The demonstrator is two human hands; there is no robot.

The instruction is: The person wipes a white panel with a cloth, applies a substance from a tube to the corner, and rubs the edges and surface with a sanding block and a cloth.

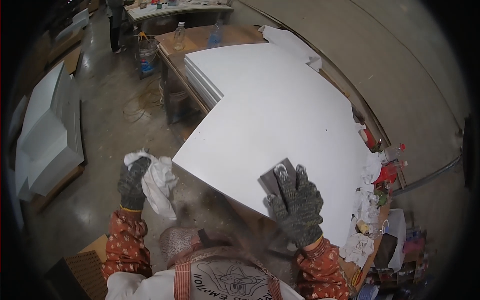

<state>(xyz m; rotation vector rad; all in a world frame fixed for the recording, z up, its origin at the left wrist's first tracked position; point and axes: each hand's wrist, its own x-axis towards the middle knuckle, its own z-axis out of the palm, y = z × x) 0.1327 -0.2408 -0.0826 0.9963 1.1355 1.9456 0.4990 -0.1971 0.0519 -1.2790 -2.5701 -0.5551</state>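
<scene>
Lower left: left hand (134, 185) clamped on cloth (160, 187); lower centre: right hand (299, 205) splayed, likely evening pressure on block (269, 183).

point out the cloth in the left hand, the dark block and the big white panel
Cloth (157, 184), head view: its crumpled middle.
Block (270, 182), head view: uncovered part of its top.
Panel (265, 110), head view: bare upper face.

The head-worn fisheye looks down from close above the white panel (270, 110).
</scene>
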